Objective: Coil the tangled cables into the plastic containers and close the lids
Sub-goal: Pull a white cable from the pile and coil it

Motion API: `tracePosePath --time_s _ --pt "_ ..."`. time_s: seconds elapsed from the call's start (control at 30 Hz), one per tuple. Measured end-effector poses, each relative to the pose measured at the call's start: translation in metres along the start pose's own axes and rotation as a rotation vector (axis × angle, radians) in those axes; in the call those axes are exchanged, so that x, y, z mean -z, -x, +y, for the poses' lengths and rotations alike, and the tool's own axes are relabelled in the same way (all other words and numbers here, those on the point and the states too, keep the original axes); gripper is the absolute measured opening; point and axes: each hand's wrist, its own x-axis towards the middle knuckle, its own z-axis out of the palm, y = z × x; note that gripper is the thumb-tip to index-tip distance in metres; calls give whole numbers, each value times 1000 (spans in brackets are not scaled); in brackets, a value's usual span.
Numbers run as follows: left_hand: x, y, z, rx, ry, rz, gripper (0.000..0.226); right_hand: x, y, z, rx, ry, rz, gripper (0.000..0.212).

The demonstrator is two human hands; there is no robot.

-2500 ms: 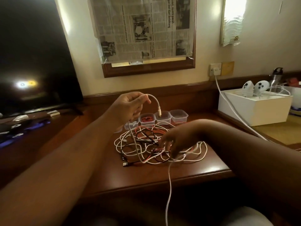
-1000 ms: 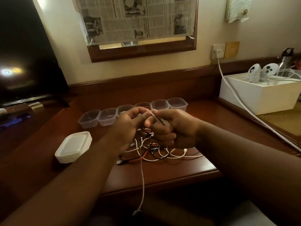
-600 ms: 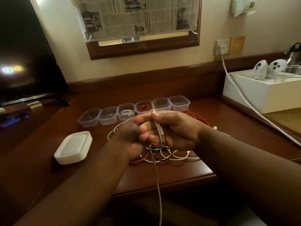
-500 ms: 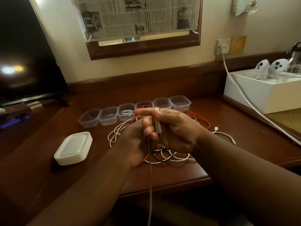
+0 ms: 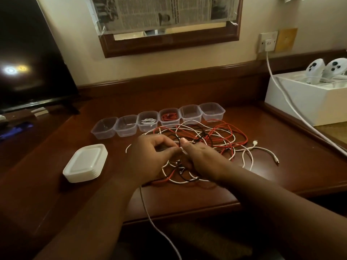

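Here both hands meet over the tangled cables; the left hand and right hand pinch a white cable, its end hidden between the fingers.

you face a dark wooden tabletop against a cream wall. above the tabletop hangs a newspaper-covered mirror; left of it a dark tv screen; right, a wall socket.

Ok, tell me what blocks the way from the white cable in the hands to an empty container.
Only the cable tangle lies between the hands, left hand and right hand, and the row; the empty container stands open, lid stack aside.
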Motion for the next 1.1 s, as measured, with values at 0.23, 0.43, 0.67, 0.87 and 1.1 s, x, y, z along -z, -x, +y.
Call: tracePosePath --time_s 0.23,0.43,0.67,0.87,1.1 --pt "-42 13 7 591 978 -38 27 -11 7 -13 -2 -1208 -350 49" --pt "-48 17 26 492 738 2 14 8 -3 -24 410 -505 267 30" --pt "-2 3 2 -195 -243 59 9 13 -6 -21 140 961 58 20" --pt "0 -6 -4 100 477 5 20 1 7 -26 -187 -362 -292 51" --pt "-37 20 10 374 792 -28 14 -7 2 -38 228 -1033 21 30"
